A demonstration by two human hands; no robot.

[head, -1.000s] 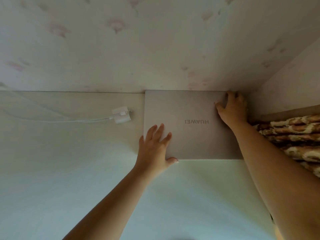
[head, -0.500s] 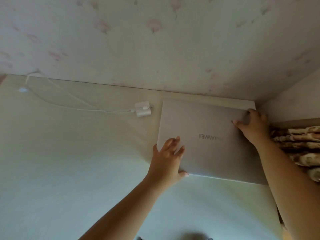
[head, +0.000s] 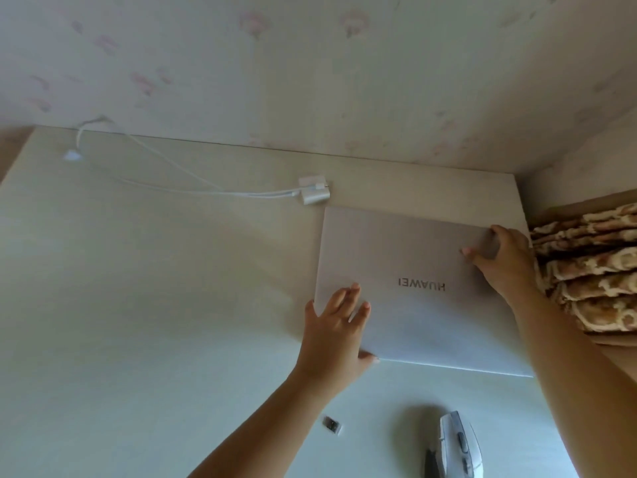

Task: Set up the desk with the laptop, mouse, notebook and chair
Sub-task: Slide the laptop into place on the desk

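One desk (head: 144, 305) is seen, pale and set against the wall. One closed laptop (head: 413, 257) lies flat at its far right end. The left hand (head: 336, 334) is pressed on the near left corner, fingers spread on the lid, thumb hooked at the near edge. The right hand (head: 505, 258) is clamped over the far right corner. One mouse (head: 460, 445) rests nearer, apart from both hands. One charger (head: 314, 191) with cable is noted, and one small dongle (head: 333, 425).
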